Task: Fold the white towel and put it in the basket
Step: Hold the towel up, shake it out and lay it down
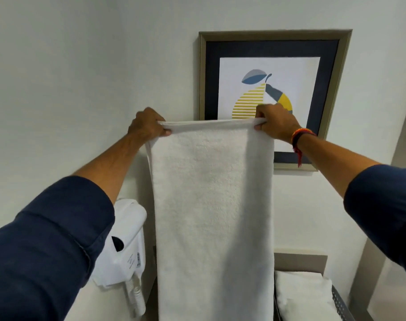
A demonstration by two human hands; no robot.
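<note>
The white towel (213, 216) hangs lengthwise in front of the wall, held up by its top edge and reaching below the bottom of the view. My left hand (147, 125) pinches the top left corner. My right hand (276, 123) pinches the top right corner, with a red and orange thread band on its wrist. The top edge is stretched nearly level between both hands. At the bottom right, the grey perforated basket (341, 302) shows part of its rim, with white folded cloth (304, 295) inside it.
A framed pear picture (273, 72) hangs on the wall behind my right hand. A white wall-mounted hair dryer (125, 242) with a coiled cord sits low on the left, beside the towel. A beige ledge (300, 260) runs behind the basket.
</note>
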